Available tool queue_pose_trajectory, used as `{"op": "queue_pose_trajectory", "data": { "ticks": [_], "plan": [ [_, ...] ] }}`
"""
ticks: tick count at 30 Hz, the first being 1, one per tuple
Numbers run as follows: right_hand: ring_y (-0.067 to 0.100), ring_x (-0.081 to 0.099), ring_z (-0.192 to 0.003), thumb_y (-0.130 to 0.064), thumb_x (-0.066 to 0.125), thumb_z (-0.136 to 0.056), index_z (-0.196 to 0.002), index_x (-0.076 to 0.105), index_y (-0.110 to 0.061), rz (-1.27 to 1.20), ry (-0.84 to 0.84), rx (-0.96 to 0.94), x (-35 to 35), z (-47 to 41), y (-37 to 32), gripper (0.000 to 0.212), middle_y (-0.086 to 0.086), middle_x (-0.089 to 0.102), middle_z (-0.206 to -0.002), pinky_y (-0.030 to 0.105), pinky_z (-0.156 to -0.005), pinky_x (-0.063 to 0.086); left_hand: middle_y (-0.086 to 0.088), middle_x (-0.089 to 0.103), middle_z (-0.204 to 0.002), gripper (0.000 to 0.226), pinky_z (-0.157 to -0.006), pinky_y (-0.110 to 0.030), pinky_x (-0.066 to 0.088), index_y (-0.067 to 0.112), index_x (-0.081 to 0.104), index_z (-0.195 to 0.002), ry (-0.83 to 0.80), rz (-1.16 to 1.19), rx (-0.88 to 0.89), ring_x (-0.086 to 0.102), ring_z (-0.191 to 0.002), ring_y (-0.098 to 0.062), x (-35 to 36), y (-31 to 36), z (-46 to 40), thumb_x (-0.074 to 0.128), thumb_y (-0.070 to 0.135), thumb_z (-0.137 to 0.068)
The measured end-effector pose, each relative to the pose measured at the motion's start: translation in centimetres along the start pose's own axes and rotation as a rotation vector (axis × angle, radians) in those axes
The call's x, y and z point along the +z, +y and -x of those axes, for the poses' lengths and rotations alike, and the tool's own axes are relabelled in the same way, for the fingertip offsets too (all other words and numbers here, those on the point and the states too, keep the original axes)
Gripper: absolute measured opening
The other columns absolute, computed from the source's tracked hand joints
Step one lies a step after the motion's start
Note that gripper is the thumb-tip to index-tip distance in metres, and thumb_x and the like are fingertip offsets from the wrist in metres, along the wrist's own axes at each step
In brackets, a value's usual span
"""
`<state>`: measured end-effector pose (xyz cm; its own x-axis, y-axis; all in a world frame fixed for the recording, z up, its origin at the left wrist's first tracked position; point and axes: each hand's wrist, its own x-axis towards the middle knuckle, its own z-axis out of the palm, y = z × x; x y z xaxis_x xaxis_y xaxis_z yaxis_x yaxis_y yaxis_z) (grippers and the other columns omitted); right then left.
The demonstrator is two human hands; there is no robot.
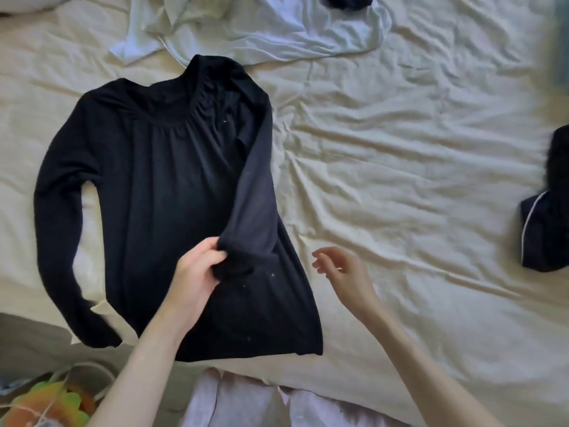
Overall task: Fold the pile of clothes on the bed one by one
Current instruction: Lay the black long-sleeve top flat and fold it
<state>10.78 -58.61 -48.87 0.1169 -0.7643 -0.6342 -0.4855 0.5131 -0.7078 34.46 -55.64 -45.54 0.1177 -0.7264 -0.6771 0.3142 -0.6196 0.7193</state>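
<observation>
Black top (160, 186) lies flat on bed (400, 167), one sleeve folded across its front. Left hand (197, 278) pinches that sleeve's cuff; fingertips hidden under fabric. Right hand (345, 272) hovers beside hem, grip loose, holding nothing. White clothes (261, 32) cut off at top edge; dark folded item (545, 235) cut off at right

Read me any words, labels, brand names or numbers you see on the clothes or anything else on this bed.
None: no readable text shows anywhere.
Black long-sleeved top: no visible tag or print, only small white specks.
White garment: no print visible.
Dark folded garment with white piping: no lettering visible.
Colourful item at the lower left corner: blurred; no text can be made out.
</observation>
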Motion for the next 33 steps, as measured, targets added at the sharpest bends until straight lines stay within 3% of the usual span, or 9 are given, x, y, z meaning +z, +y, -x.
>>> {"op": "queue_pose_trajectory", "data": {
  "ticks": [4,7,11,15,18,22,25,28,33],
  "plan": [
    [0.010,0.064,-0.082,-0.022,0.045,-0.098,-0.103,0.063,-0.019,-0.013,-0.053,0.046,2.6,-3.1,-2.8,0.019,-0.006,0.068,-0.086,0.027,-0.077,0.051,-0.006,0.052,-0.071,0.026,-0.068,-0.031,0.038,0.014,0.056,-0.065,0.321,-0.207,-0.185,0.049,-0.075,-0.022,-7.0,-0.6,-0.6,0.040,-0.001,-0.081],
    [0.011,0.063,-0.082,-0.021,0.048,-0.097,-0.105,0.063,-0.014,-0.170,-0.064,0.133,5.4,-6.1,-5.1,0.019,-0.003,0.068,-0.086,0.024,-0.078,0.053,-0.002,0.055,-0.088,0.024,-0.074,-0.031,0.034,0.018,0.061,-0.095,0.546,-0.751,-0.339,0.051,-0.086,-0.026,-10.6,-1.0,-3.5,0.041,0.006,-0.088],
    [0.015,0.065,-0.086,-0.022,0.051,-0.096,-0.101,0.063,-0.013,-0.422,0.055,0.302,7.6,-10.7,-8.3,0.016,0.003,0.068,-0.093,0.028,-0.081,0.054,-0.004,0.052,-0.132,0.040,-0.085,-0.026,0.035,0.018,0.048,-0.133,0.436,-0.901,-0.119,0.052,-0.113,-0.021,-9.9,1.3,-8.5,0.047,0.014,-0.093],
    [0.023,0.063,-0.096,-0.026,0.048,-0.097,-0.107,0.060,-0.003,-0.405,0.076,0.522,9.4,-15.1,-10.5,0.029,0.012,0.065,-0.115,0.035,-0.087,0.053,0.001,0.039,-0.144,0.061,-0.097,-0.026,0.035,0.018,0.026,-0.147,0.280,-0.851,0.096,0.047,-0.123,-0.018,-6.8,4.8,-16.3,0.055,0.029,-0.094],
    [0.016,0.062,-0.086,-0.034,0.051,-0.096,-0.125,0.050,-0.005,-0.854,0.013,0.765,9.5,-16.8,-11.8,0.041,0.005,0.063,-0.111,0.030,-0.077,0.049,0.008,0.055,-0.120,0.076,-0.102,-0.036,0.039,0.022,0.019,-0.149,0.177,-0.760,0.048,0.051,-0.114,-0.017,-4.8,6.9,-20.5,0.062,0.037,-0.089],
    [0.007,0.061,-0.080,-0.022,0.052,-0.095,-0.100,0.059,-0.014,-1.245,0.231,0.915,8.2,-18.5,-12.5,0.012,-0.009,0.065,-0.094,0.032,-0.090,0.037,0.008,0.061,-0.085,0.035,-0.079,-0.021,0.043,0.016,0.058,-0.123,0.268,-0.617,0.024,0.056,-0.086,-0.009,-4.5,8.1,-22.5,0.062,0.022,-0.088],
    [0.009,0.064,-0.093,-0.016,0.049,-0.095,-0.102,0.058,-0.014,-1.228,0.312,0.863,7.3,-18.8,-13.2,0.012,-0.007,0.067,-0.096,0.036,-0.096,0.037,0.012,0.054,-0.070,0.016,-0.059,-0.014,0.037,0.020,0.063,-0.100,0.545,-0.619,0.057,0.049,-0.067,-0.004,-6.6,8.6,-22.2,0.055,0.015,-0.087],
    [0.016,0.062,-0.099,-0.016,0.050,-0.095,-0.109,0.061,-0.007,-1.023,0.228,0.795,8.7,-18.0,-13.5,0.020,0.005,0.068,-0.110,0.033,-0.092,0.042,0.011,0.054,-0.079,0.016,-0.053,-0.014,0.030,0.017,0.059,-0.099,0.717,-0.697,0.046,0.045,-0.067,-0.003,-8.3,9.8,-22.3,0.050,0.016,-0.086],
    [0.033,0.058,-0.112,-0.034,0.054,-0.095,-0.126,0.055,0.004,-0.692,0.081,0.738,10.8,-19.5,-15.3,0.049,0.019,0.061,-0.123,0.039,-0.093,0.047,0.013,0.053,-0.108,0.041,-0.089,-0.022,0.040,0.021,0.049,-0.130,0.423,-0.860,0.157,0.051,-0.110,-0.014,-5.9,13.1,-27.0,0.054,0.028,-0.089]
  ]
}}
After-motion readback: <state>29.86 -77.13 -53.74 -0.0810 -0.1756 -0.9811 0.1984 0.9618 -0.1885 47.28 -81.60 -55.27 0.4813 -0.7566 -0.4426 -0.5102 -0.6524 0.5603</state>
